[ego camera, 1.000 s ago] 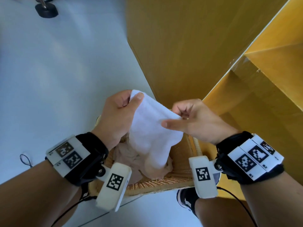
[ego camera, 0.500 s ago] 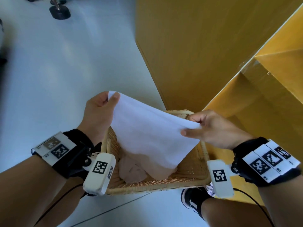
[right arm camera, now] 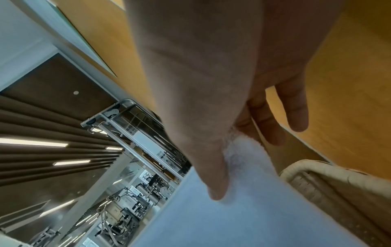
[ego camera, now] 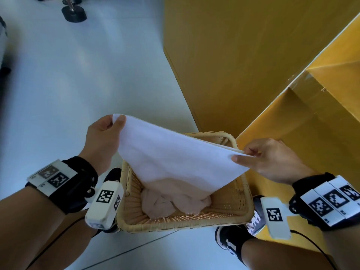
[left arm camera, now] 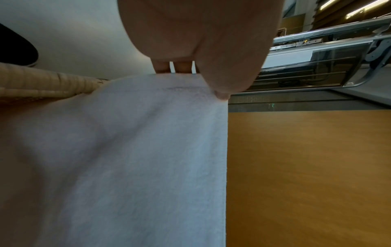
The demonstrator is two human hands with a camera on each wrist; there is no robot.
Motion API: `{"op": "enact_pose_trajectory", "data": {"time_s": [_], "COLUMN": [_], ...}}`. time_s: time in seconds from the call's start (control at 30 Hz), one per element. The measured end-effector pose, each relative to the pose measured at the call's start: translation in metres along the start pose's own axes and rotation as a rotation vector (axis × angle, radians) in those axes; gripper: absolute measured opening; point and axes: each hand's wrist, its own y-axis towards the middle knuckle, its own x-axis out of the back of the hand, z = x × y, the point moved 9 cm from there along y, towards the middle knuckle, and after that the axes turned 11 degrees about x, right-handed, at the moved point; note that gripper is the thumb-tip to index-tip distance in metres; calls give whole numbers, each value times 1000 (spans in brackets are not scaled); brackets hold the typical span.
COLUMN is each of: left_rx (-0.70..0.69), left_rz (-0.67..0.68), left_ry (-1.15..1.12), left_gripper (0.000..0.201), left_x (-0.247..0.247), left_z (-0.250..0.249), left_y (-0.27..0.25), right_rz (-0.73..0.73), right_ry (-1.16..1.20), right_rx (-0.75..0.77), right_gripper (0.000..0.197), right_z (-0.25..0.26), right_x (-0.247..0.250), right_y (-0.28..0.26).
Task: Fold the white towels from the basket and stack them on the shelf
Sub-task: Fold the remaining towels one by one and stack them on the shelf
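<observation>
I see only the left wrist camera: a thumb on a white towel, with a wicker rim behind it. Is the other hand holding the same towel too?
Observer: Yes. The right hand pinches the opposite corner of the white towel between its thumb and fingers.
Operator: Is the towel already free of the basket?
Observer: Not fully. In the head view its lower corner hangs down inside the basket, over a pinkish cloth lying there.
Operator: Where is the shelf opening?
Observer: The open compartment of the yellow shelf is to the right of the basket, just beyond the right hand.
</observation>
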Motion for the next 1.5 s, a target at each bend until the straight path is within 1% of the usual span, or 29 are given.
{"op": "enact_pose_trajectory", "data": {"time_s": [0.13,0.23,0.3,0.43,0.5,0.57,0.63,0.67,0.73,0.77,0.87,0.93,1.03,1.1,1.13,1.17,1.2,1.23,1.27,1.3,1.33,1.37,1.43,1.5], "left_rx": [-36,-58,-86,-124,-146,-181,-214,-226,-253,-269,-307,-333,-393,-439,-460,-483,-505,-526,-542,-553,-573,-598,-623,-622], "left_rz": [-11,-29,-43,-63,-61,-63,-62,-58,-37,-22,42,95,144,175,193,218,245,272,294,321,346,366,394,416], "left_ry": [19,13,4,-11,-5,9,19,25,42,49,46,58,141,186,197,212,235,264,284,294,311,325,337,339], "left_gripper": [26,27,26,33,34,33,32,31,31,32,33,37,46,45,43,43,44,45,45,44,40,35,22,38], "left_x": [0,-2,-2,-2,-3,-4,-7,-8,-13,-16,-30,-41,-57,-68,-73,-79,-85,-91,-96,-101,-105,-109,-113,-116], "left_z": [3,2,0,-5,-7,-10,-13,-14,-18,-21,-27,-31,-38,-42,-44,-46,-46,-46,-45,-44,-45,-45,-47,-47], "left_y": [-1,-3,-5,-5,-5,-6,-10,-12,-17,-20,-31,-38,-51,-60,-65,-71,-76,-80,-84,-88,-91,-94,-98,-100], "right_rz": [-41,-51,-45,-58,-73,-43,21,54,127,158,208,238,244,238,221,196,172,142,115,90,73,61,60,78], "right_ry": [-96,-81,-80,-94,-100,-84,-117,-147,-212,-242,-286,-302,-304,-312,-278,-199,-97,2,81,151,217,282,406,496], "right_rx": [-68,-85,-85,-88,-62,-49,-66,-73,-87,-93,-127,-161,-182,-167,-147,-123,-92,-45,7,59,104,136,180,209], "right_gripper": [58,59,56,48,40,25,14,14,24,26,18,20,22,19,19,27,44,65,80,89,89,82,55,32], "right_z": [-11,-16,-17,-16,-12,-7,-6,-5,-5,-4,-3,-2,5,16,22,30,38,48,59,70,79,86,95,104], "right_x": [3,3,0,0,3,0,-7,-11,-22,-27,-39,-44,-43,-39,-37,-37,-38,-38,-38,-38,-39,-41,-46,-51], "right_y": [-3,-3,-3,-2,-1,-2,-2,-2,-2,-2,0,2,6,10,12,15,17,19,22,23,25,27,31,34]}}
